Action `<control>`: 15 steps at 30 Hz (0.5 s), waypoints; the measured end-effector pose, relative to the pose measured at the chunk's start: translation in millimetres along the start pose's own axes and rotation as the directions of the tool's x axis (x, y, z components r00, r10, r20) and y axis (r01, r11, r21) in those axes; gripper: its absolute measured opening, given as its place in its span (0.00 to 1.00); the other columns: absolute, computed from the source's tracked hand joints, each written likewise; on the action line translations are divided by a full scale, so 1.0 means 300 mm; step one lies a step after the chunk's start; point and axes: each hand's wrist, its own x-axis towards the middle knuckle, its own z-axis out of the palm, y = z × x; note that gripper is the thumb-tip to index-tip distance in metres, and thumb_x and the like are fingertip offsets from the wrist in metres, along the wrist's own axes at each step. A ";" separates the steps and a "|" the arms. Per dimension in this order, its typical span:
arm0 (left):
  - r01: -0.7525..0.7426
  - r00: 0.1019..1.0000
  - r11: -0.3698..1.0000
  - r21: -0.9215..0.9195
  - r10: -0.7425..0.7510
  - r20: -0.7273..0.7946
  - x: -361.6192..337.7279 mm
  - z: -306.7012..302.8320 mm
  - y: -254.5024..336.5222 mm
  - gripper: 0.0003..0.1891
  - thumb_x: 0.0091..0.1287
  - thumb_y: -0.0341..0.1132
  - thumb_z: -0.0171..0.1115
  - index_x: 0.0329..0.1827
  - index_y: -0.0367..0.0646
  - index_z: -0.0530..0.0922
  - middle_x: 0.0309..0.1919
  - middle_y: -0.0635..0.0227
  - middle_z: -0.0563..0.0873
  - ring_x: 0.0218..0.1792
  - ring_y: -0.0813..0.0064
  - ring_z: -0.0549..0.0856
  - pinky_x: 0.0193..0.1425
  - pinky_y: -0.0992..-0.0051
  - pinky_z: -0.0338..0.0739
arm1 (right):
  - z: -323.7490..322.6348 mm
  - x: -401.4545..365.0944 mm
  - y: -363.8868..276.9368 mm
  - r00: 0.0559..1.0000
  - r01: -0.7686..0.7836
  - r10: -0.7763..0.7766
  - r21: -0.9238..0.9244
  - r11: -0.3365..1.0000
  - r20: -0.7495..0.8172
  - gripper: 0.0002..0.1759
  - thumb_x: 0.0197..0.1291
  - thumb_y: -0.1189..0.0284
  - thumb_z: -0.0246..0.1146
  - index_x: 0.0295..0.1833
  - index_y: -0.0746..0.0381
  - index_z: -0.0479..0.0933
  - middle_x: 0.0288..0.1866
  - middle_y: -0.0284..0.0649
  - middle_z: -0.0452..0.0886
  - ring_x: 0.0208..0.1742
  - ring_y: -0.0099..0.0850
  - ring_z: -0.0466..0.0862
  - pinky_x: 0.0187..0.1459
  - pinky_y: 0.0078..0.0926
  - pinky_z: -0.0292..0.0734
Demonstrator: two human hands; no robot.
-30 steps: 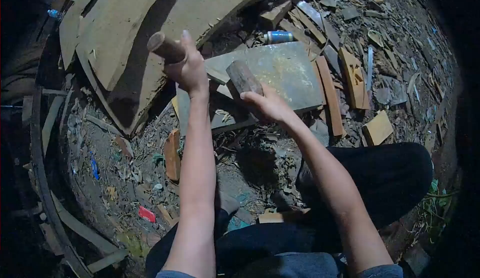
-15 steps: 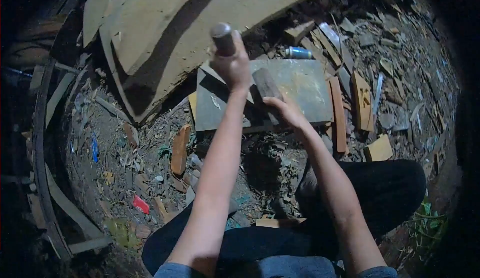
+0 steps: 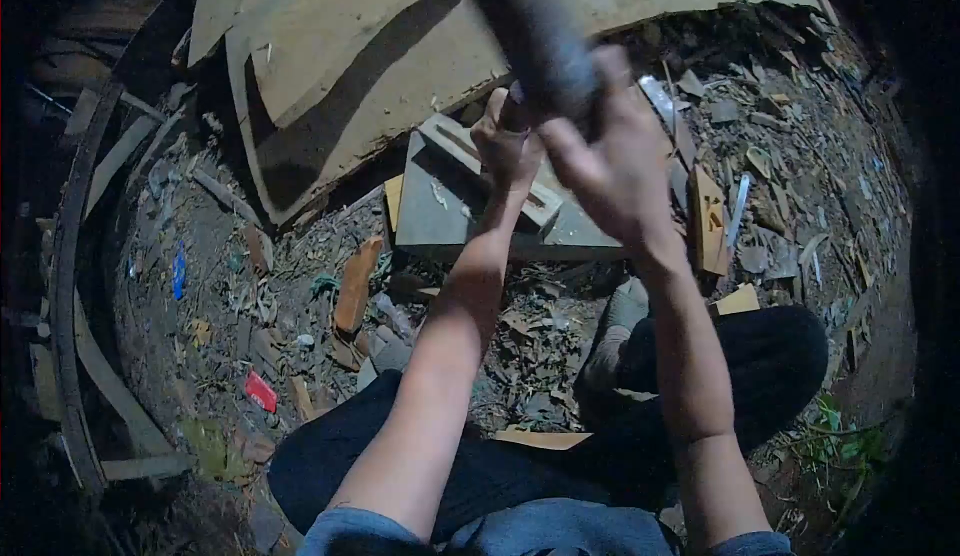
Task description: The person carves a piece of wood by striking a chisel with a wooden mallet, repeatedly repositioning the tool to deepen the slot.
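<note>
My left hand [image 3: 508, 151] is closed round the upright handle of a chisel [image 3: 516, 114]; its blade is hidden. Under that hand a pale wooden bar [image 3: 541, 206] with cut slots lies slanting across a grey board [image 3: 425, 216]. My right hand [image 3: 625, 161], smeared by motion, grips a dark, thick wooden mallet [image 3: 540, 41]. The mallet is raised above and just beyond my left hand, hiding part of the chisel's top.
Beyond the board lies a large tan sheet [image 3: 330, 66]. Wood offcuts and chips litter the ground, with a carved wooden piece [image 3: 710, 221] to the right and a reddish-brown offcut [image 3: 357, 284] to the left. My crossed legs [image 3: 740, 366] are close below.
My right hand has lifted the mallet from low over the board to high above it. My left hand has come down and nearer over the slotted bar, still holding the chisel.
</note>
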 end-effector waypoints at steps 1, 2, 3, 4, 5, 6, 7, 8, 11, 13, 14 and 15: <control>-0.007 1.000 1.000 0.015 0.007 0.030 -0.003 -0.001 0.006 0.13 0.56 0.38 0.70 0.37 0.43 0.77 0.28 0.58 0.84 0.33 0.58 0.86 0.38 0.63 0.77 | 0.011 -0.011 0.018 0.990 -0.049 0.084 -0.275 0.960 0.117 0.29 0.54 0.56 0.66 0.54 0.61 0.64 0.27 0.54 0.82 0.31 0.55 0.85 0.33 0.48 0.79; -0.015 0.998 0.999 0.029 0.013 0.060 -0.007 -0.003 0.009 0.12 0.55 0.37 0.70 0.34 0.43 0.76 0.27 0.59 0.84 0.32 0.60 0.86 0.37 0.65 0.77 | 0.005 -0.029 0.030 0.995 -0.012 0.046 -0.338 0.941 0.093 0.29 0.54 0.56 0.65 0.54 0.62 0.64 0.28 0.55 0.82 0.31 0.55 0.84 0.33 0.49 0.78; -0.024 0.996 0.999 0.042 0.020 0.090 -0.009 -0.004 0.025 0.12 0.55 0.36 0.71 0.32 0.43 0.76 0.27 0.60 0.84 0.32 0.61 0.86 0.37 0.66 0.77 | -0.011 -0.031 0.029 0.995 -0.009 0.041 -0.339 0.941 0.087 0.29 0.54 0.56 0.65 0.54 0.62 0.64 0.28 0.55 0.82 0.31 0.55 0.84 0.33 0.49 0.78; -0.077 0.991 0.990 0.122 0.062 0.122 -0.019 -0.013 0.035 0.11 0.55 0.36 0.71 0.33 0.43 0.77 0.27 0.61 0.83 0.31 0.63 0.85 0.37 0.67 0.76 | -0.026 -0.034 0.022 0.997 -0.075 0.079 -0.142 0.987 0.025 0.30 0.54 0.56 0.65 0.54 0.62 0.64 0.28 0.56 0.82 0.30 0.55 0.84 0.33 0.49 0.77; -0.121 0.983 0.971 0.208 0.088 0.159 -0.040 -0.035 0.044 0.11 0.56 0.36 0.70 0.35 0.44 0.77 0.27 0.62 0.83 0.30 0.64 0.85 0.37 0.68 0.76 | -0.033 -0.047 0.017 0.990 -0.139 0.140 0.068 0.988 -0.019 0.30 0.53 0.56 0.66 0.54 0.62 0.64 0.27 0.56 0.81 0.30 0.54 0.84 0.33 0.49 0.77; -0.149 0.977 0.974 0.168 0.120 0.174 -0.046 -0.033 0.032 0.09 0.56 0.33 0.69 0.34 0.43 0.77 0.27 0.61 0.83 0.30 0.63 0.84 0.35 0.67 0.76 | -0.036 -0.039 0.016 0.993 -0.033 0.046 0.120 0.992 -0.107 0.30 0.53 0.56 0.65 0.54 0.63 0.64 0.27 0.54 0.81 0.30 0.53 0.85 0.33 0.47 0.77; -0.155 0.977 0.973 0.169 0.125 0.174 -0.044 -0.040 0.026 0.09 0.56 0.33 0.69 0.34 0.43 0.77 0.27 0.61 0.83 0.30 0.63 0.84 0.35 0.67 0.76 | -0.043 -0.037 -0.002 0.993 0.001 0.021 0.179 0.984 -0.120 0.30 0.54 0.55 0.64 0.55 0.62 0.65 0.28 0.54 0.82 0.31 0.54 0.84 0.34 0.48 0.77; -0.157 0.975 0.971 0.180 0.124 0.186 -0.045 -0.041 0.025 0.08 0.55 0.31 0.68 0.34 0.42 0.76 0.26 0.60 0.82 0.29 0.63 0.84 0.35 0.67 0.76 | -0.047 -0.036 0.003 0.997 -0.072 0.072 0.013 0.997 -0.024 0.31 0.54 0.54 0.64 0.56 0.62 0.65 0.28 0.54 0.82 0.32 0.55 0.84 0.35 0.49 0.77; -0.092 0.979 0.994 0.067 0.078 0.187 -0.027 -0.004 0.053 0.07 0.54 0.26 0.66 0.32 0.42 0.75 0.24 0.57 0.80 0.28 0.59 0.84 0.34 0.67 0.76 | -0.021 -0.052 0.082 0.994 -0.025 0.053 -0.285 0.958 0.094 0.32 0.54 0.52 0.64 0.56 0.62 0.65 0.31 0.55 0.83 0.36 0.53 0.85 0.38 0.48 0.78; -0.162 0.976 0.979 0.124 0.140 0.166 -0.020 -0.007 0.025 0.07 0.54 0.27 0.65 0.31 0.42 0.74 0.23 0.57 0.80 0.28 0.52 0.82 0.34 0.65 0.75 | -0.032 -0.050 0.042 0.994 -0.109 0.110 0.041 0.993 -0.023 0.30 0.54 0.54 0.65 0.53 0.63 0.66 0.33 0.55 0.84 0.37 0.52 0.86 0.39 0.47 0.78; -0.193 0.972 0.969 0.153 0.168 0.161 -0.020 -0.018 0.029 0.07 0.54 0.27 0.65 0.30 0.42 0.74 0.23 0.57 0.79 0.28 0.49 0.81 0.33 0.64 0.75 | -0.031 -0.048 0.028 0.994 -0.056 0.071 0.164 0.985 -0.084 0.29 0.55 0.55 0.65 0.52 0.63 0.66 0.34 0.55 0.84 0.37 0.52 0.86 0.39 0.46 0.78; -0.171 0.977 0.957 0.235 0.135 0.163 -0.021 -0.036 0.029 0.07 0.54 0.26 0.65 0.30 0.43 0.73 0.23 0.57 0.78 0.27 0.52 0.81 0.33 0.65 0.75 | -0.028 -0.041 0.018 0.986 0.009 0.037 0.281 0.960 -0.160 0.27 0.56 0.56 0.65 0.51 0.64 0.67 0.35 0.56 0.84 0.37 0.52 0.86 0.39 0.45 0.79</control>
